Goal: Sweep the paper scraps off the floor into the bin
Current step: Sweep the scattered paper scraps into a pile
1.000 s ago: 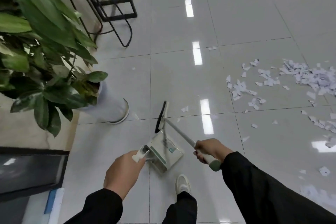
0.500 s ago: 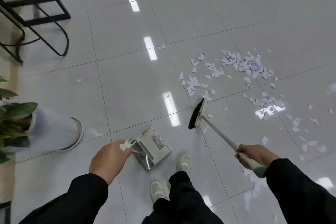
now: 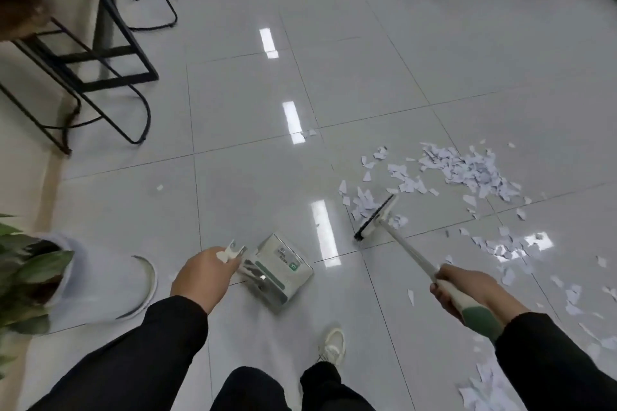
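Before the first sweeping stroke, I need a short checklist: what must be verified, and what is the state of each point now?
1. Right hand grips the broom handle: ok.
2. Left hand holds the dustpan: ok.
3. Broom head beside the paper scraps: ok.
4. Dustpan flat on the floor: cannot tell.
5. Scraps already in the dustpan: not ok, none seen.
6. Bin in view: not ok.
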Demonstrator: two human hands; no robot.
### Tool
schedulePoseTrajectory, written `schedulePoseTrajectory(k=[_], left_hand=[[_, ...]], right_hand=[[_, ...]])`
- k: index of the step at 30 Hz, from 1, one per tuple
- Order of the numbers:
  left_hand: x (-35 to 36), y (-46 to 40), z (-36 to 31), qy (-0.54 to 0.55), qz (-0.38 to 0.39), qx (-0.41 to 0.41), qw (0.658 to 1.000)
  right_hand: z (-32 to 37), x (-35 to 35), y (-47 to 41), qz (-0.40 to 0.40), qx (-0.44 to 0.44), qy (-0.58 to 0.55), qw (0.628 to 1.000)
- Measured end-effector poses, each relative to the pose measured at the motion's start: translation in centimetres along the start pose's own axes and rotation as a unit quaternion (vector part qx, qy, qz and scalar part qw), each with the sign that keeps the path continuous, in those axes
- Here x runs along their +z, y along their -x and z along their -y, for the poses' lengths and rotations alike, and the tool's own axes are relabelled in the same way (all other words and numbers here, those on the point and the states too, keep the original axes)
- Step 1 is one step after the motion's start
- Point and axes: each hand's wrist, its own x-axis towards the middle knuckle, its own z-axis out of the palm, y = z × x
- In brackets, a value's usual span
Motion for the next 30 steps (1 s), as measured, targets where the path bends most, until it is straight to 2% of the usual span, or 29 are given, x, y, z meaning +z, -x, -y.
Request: schedulePoseTrajectory(k=[4, 6, 7, 9, 10, 12, 13, 15, 16, 18, 19, 21, 27, 30], left_hand=[[-2.5, -2.0, -0.4, 0.024, -0.03, -0.028, 0.999], [-5.0, -3.7, 1.2, 0.045, -0.054, -0.058, 0.996], [-4.9, -3.5, 0.7, 0.05, -0.052, -0.056, 0.996], [-7.4, -5.5, 3.1, 0.08, -0.074, -0.092, 0.99], [-7.3, -5.5, 2.6, 0.089, -0.073, -0.088, 0.99], [-10.0, -8.0, 5.8, 0.109, -0.098, -0.122, 0.982], [-9.9, -8.0, 5.6, 0.12, -0.097, -0.125, 0.98], [-12.3, -10.9, 8.2, 0.133, -0.115, -0.148, 0.973], [-12.2, -10.9, 8.3, 0.115, -0.099, -0.137, 0.979], [-15.0, -15.3, 11.4, 0.123, -0.099, -0.17, 0.973], [-15.1, -15.1, 11.1, 0.131, -0.092, -0.171, 0.972], [-17.3, -18.9, 13.9, 0.141, -0.1, -0.204, 0.964], [-19.8, -23.4, 16.1, 0.095, -0.076, -0.217, 0.969], [-20.6, -24.6, 15.6, 0.051, -0.057, -0.216, 0.973]], right_hand=[[4.9, 7.4, 1.7, 0.051, -0.032, 0.024, 0.998], [7.7, 13.5, 1.2, 0.097, -0.045, 0.06, 0.992], [7.7, 14.0, 1.7, 0.107, -0.046, 0.052, 0.992], [8.8, 20.8, 0.5, 0.17, -0.021, 0.087, 0.981], [8.6, 21.3, 0.7, 0.175, -0.015, 0.097, 0.98], [9.3, 29.6, -0.2, 0.191, -0.021, 0.191, 0.963], [9.5, 30.7, 0.1, 0.179, -0.039, 0.202, 0.962], [11.0, 39.2, -0.6, 0.214, -0.045, 0.227, 0.949], [11.1, 40.4, -0.4, 0.219, -0.046, 0.225, 0.948], [12.6, 49.7, -1.9, 0.256, -0.025, 0.258, 0.931], [12.7, 50.5, -1.9, 0.255, -0.033, 0.265, 0.929], [13.9, 58.5, -3.5, 0.285, -0.013, 0.303, 0.909], [15.4, 68.7, -7.2, 0.318, 0.014, 0.338, 0.886], [16.4, 69.8, -9.3, 0.3, 0.033, 0.341, 0.89]])
